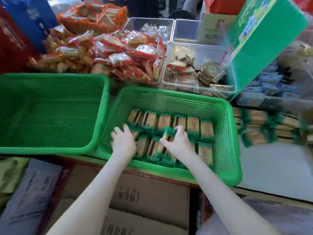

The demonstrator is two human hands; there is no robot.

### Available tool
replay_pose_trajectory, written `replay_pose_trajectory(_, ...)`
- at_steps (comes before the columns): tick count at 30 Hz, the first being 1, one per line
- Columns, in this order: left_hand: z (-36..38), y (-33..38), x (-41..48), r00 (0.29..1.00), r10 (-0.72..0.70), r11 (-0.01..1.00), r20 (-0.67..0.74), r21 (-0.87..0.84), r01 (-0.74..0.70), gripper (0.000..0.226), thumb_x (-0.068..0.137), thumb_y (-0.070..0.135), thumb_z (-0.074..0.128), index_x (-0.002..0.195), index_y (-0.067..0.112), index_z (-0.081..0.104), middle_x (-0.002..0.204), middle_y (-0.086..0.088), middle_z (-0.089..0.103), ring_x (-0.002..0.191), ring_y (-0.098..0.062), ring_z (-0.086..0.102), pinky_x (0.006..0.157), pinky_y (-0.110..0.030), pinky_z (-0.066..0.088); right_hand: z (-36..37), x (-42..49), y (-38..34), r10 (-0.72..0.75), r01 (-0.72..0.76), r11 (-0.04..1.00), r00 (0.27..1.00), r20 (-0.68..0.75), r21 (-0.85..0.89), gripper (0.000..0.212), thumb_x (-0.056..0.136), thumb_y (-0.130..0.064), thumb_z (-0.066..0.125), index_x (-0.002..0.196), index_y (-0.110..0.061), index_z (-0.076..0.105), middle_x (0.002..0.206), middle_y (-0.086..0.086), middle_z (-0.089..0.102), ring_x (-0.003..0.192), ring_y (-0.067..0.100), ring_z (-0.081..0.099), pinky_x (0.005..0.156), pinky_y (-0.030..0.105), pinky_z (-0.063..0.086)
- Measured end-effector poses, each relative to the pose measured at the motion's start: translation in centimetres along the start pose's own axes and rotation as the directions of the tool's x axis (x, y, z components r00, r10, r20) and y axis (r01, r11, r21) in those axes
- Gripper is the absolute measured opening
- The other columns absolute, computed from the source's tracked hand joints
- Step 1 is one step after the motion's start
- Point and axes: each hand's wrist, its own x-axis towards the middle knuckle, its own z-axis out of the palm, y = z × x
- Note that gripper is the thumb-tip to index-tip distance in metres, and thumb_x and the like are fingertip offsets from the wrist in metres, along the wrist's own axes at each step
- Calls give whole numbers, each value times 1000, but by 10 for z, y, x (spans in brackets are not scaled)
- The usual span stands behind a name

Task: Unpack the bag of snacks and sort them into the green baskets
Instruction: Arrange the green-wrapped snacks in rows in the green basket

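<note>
Green perforated plastic forms two rectangular baskets side by side, the left basket [101, 116] and the right basket [233, 150]. The right basket holds flat snack packets [193, 125] with green ends, set in two rows. The back row counts six; the front row is blurred and partly hidden by the hands. The left hand [123, 141] lies on the packets at the basket's left end, fingers spread and loose, gripping nothing that shows. The right hand [179, 141] pinches one tilted packet [166, 135] between thumb and fingers over the front row. More stacked packets [257, 131] lie just right of this basket. Behind stand three clear plastic bins [169, 78]; the nearest holds brown-wrapped pieces.
</note>
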Motion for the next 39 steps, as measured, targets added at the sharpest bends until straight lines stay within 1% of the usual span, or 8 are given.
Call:
replay_pose_trajectory(3, -2, -11, 14, 990, 19, 1000, 139, -20, -16, 84, 98, 25, 54, 153, 11, -7, 154, -25, 3, 142, -40, 9, 111, -46, 27, 41, 17, -32, -53, 54, 998, 998, 43, -20, 73, 93, -42, 58, 145, -17, 13, 148, 12, 21, 73, 16, 54, 54, 22, 39)
replay_pose_trajectory(7, -7, -27, 19, 900, 245, 968, 362, -37, -248, 75, 99, 4, 33, 153, 28, -12, 159, -19, -13, 146, -41, -5, 116, -56, 14, 70, 28, -48, -61, 83, 987, 986, 156, -140, 81, 96, -28, 57, 152, -20, -1, 159, 12, 0, 97, 25, 55, 63, 27, 46)
replay_pose_trajectory(11, -14, -41, 24, 904, 317, 933, 286, 76, -351, 80, 91, -9, 34, 155, 30, 4, 159, -19, -5, 143, -42, 7, 113, -50, 27, 74, 28, -43, -107, 179, 953, 953, 284, -243, 84, 93, -22, 62, 153, -29, 3, 160, 5, -8, 114, 27, 54, 71, 26, 50)
replay_pose_trajectory(17, -18, -34, 14, 950, 256, 956, 180, 101, -276, 62, 94, 3, 46, 149, 20, 23, 151, -19, 17, 136, -38, 23, 103, -43, 39, 79, 26, -41, -129, 244, 903, 939, 320, -354, 82, 95, -29, 58, 154, -24, 1, 161, 6, -6, 146, 30, 9, 109, 38, 31)
replay_pose_trajectory(24, -24, 24, -32, 906, 398, 918, -145, 54, -394, 67, 99, 20, 45, 154, 13, 8, 159, -21, 5, 142, -35, 20, 112, -41, 26, 18, -3, -4, -388, 338, 873, 918, -80, -352, 61, 94, -25, 58, 148, -17, 30, 156, 5, 21, 143, 23, 14, 116, 43, 18)
replay_pose_trajectory(30, 18, 168, -97, 653, 636, 706, -411, -31, -708, 64, 61, 7, 81, 121, -1, 62, 124, -29, 58, 106, -42, 61, 88, -45, 52, -93, -20, 121, -422, 267, 901, 725, -544, -342, 44, 82, -9, 55, 125, 0, 53, 123, 16, 54, 116, 26, 42, 104, 33, 28)
replay_pose_trajectory(35, 79, 294, -133, 550, 795, 584, -254, 76, -808, 61, 56, 11, 73, 116, 4, 68, 121, -20, 63, 106, -33, 63, 89, -37, 53, -172, -14, 247, -36, -104, 967, 849, -527, -234, 66, 83, -2, 56, 144, -2, 31, 146, 17, 35, 132, 35, 31, 108, 36, 21)
replay_pose_trajectory(39, 129, 373, -130, 597, 794, 608, -113, 129, -784, 62, 59, 23, 65, 119, 10, 69, 125, -15, 64, 112, -28, 63, 94, -37, 50, -211, 16, 307, -74, -95, 890, 934, -348, -445, 79, 94, -15, 51, 154, -16, -1, 161, 4, 1, 147, 21, 2, 116, 35, 8)
